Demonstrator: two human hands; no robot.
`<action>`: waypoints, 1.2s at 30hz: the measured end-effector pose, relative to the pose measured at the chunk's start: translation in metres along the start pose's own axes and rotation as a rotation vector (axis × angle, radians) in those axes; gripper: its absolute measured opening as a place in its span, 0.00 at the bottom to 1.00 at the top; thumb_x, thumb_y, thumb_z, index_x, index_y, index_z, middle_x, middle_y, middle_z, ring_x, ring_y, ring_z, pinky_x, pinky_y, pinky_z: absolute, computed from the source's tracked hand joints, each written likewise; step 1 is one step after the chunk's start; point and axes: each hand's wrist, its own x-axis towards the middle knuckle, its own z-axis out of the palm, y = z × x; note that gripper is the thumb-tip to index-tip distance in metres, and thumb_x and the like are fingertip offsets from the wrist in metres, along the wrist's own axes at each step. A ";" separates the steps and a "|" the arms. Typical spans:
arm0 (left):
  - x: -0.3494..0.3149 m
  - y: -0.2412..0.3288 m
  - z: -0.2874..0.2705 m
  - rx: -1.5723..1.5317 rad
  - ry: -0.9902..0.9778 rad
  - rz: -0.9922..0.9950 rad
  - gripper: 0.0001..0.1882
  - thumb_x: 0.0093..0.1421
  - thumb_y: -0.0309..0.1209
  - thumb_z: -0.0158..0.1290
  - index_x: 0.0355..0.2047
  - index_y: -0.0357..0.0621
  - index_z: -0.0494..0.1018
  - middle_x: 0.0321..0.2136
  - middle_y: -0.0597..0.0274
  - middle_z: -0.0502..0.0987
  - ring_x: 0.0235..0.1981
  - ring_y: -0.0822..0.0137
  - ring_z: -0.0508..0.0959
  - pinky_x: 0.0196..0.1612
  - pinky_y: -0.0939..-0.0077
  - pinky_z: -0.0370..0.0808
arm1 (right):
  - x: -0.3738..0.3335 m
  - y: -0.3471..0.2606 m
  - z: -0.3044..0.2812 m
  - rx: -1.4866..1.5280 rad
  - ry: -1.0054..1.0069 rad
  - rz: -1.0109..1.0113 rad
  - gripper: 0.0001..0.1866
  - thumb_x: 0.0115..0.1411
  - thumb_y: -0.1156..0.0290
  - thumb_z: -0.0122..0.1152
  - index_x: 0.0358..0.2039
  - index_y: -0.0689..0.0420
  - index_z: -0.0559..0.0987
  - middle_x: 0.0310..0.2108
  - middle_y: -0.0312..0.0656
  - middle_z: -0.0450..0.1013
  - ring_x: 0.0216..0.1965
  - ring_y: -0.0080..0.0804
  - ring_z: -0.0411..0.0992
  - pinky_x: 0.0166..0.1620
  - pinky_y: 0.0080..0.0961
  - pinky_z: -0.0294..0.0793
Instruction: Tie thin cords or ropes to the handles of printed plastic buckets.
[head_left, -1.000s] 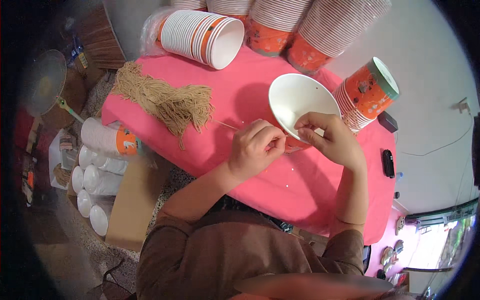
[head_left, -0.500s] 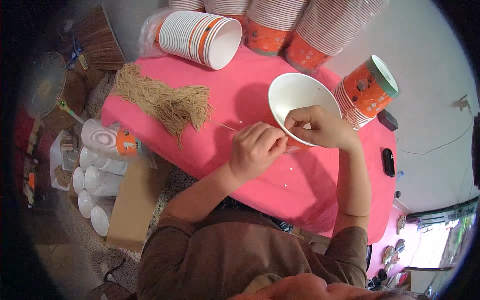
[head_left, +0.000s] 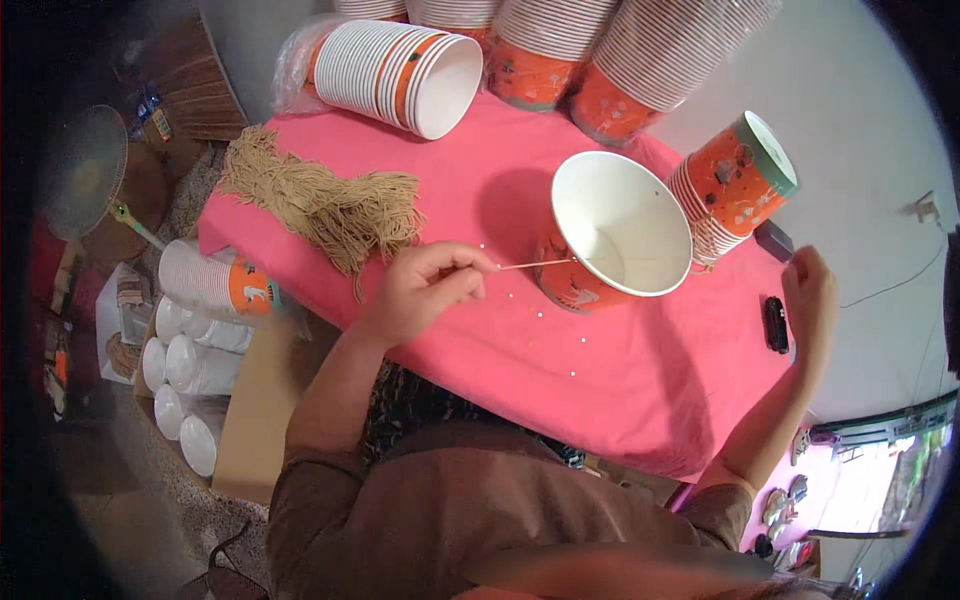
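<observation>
An orange paper bucket (head_left: 580, 292) with a white inside stands upright on the pink-covered table. My left hand (head_left: 425, 290) is left of it, thumb and fingers pinching a thin tan cord (head_left: 530, 265). The cord runs taut to the bucket's side near the rim, and a faint line continues across the inside. A small dark hole shows in the far right wall. My right hand (head_left: 812, 290) is raised at the table's right edge with curled fingers; what they hold, if anything, is hidden. A bundle of tan cords (head_left: 330, 205) lies on the left.
Nested bucket stacks (head_left: 545, 60) line the back; one stack (head_left: 400, 75) lies sideways. An upside-down stack (head_left: 735, 175) stands right of the bucket, near a black object (head_left: 775, 325). Small white bits dot the cloth. A cardboard box (head_left: 265, 410) of wrapped white containers sits lower left.
My right hand has left the bucket's inside and swung to the right. My left hand has moved left with the cord, away from the bucket. The bucket has shifted slightly right.
</observation>
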 end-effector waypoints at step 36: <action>0.045 0.031 0.066 -0.202 -0.020 0.029 0.08 0.61 0.26 0.53 0.38 0.33 0.76 0.22 0.72 0.75 0.25 0.84 0.71 0.26 0.85 0.67 | -0.001 -0.176 0.038 1.132 -0.595 -0.583 0.04 0.58 0.76 0.58 0.31 0.63 0.75 0.25 0.32 0.71 0.27 0.15 0.66 0.30 0.17 0.66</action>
